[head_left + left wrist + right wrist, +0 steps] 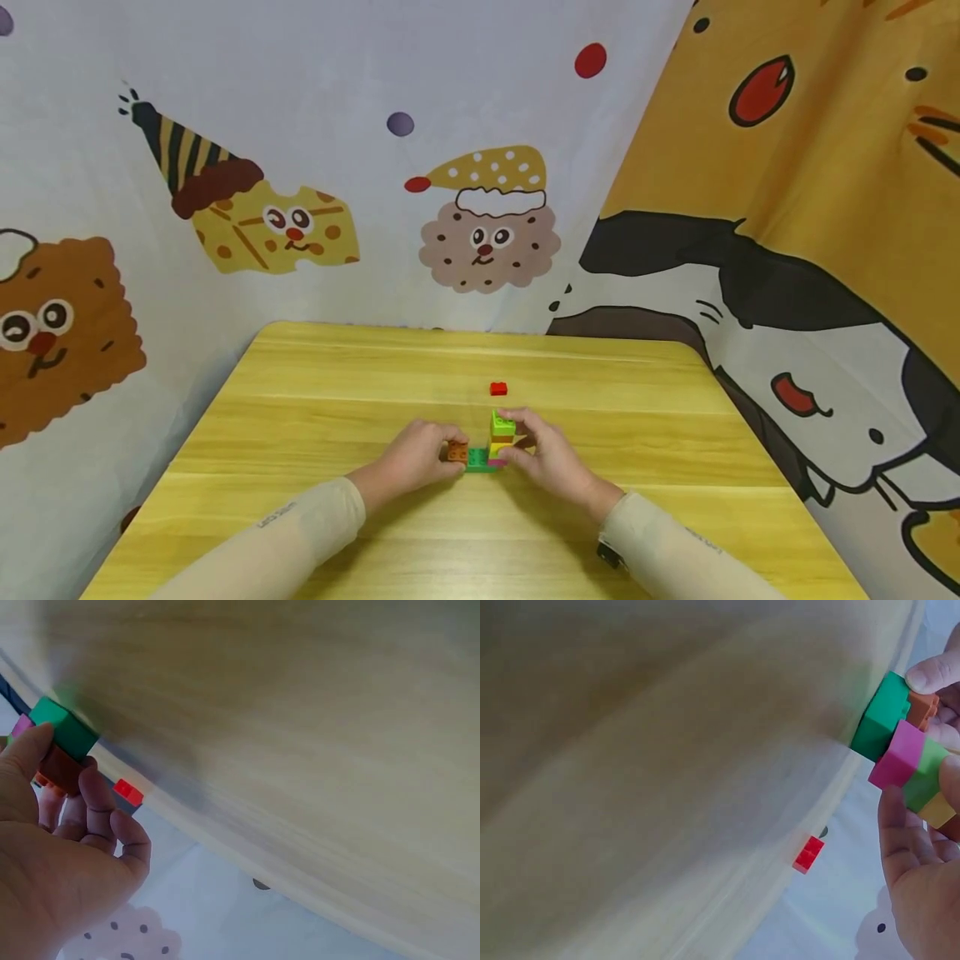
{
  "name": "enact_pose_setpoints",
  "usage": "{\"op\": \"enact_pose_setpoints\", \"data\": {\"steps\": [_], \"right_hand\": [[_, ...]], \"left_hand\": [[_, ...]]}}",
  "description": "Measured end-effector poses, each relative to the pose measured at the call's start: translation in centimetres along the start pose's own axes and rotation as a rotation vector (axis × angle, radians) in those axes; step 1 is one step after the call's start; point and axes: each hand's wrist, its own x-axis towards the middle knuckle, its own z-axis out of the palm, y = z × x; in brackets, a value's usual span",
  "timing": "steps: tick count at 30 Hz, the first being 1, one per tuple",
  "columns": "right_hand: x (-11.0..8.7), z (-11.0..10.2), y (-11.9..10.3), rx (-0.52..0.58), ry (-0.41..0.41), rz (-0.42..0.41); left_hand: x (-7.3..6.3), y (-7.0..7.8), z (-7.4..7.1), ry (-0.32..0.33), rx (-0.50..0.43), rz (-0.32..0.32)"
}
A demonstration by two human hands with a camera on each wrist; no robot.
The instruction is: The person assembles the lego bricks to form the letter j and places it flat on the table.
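Near the middle of the table, a long green building block (478,460) lies flat, its studs facing up. My left hand (422,454) pinches an orange block (457,452) at the green block's left end, thumb on the near side. On the right end rises a small tower of blocks (502,437), lime at the top with orange, yellow and pink layers lower down. My right hand (553,458) grips this tower from the right between thumb and fingers. The right wrist view shows the pink block (904,752) against the green one.
A single red block (498,389) lies on the wooden table (337,375) beyond the tower. Behind the table's far edge hangs a cloth (315,83) printed with cartoon figures.
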Motion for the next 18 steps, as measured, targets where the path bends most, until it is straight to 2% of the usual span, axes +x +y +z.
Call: {"op": "enact_pose_setpoints", "data": {"steps": [4,10,14,18], "right_hand": [[0.1,0.0,0.9,0.009,-0.017,0.054],[0.1,0.2,3.1,0.029,-0.045,0.066],[0.7,-0.2,3.5,0.073,-0.077,0.098],[1.2,-0.6,3.8,0.095,-0.098,0.184]], "left_hand": [[0.0,0.2,-0.1,-0.012,-0.003,-0.001],[0.2,0.1,-0.2,-0.003,0.008,0.009],[0.1,0.1,-0.2,0.006,0.084,0.025],[0.0,0.2,0.0,0.001,0.2,0.04]]}}
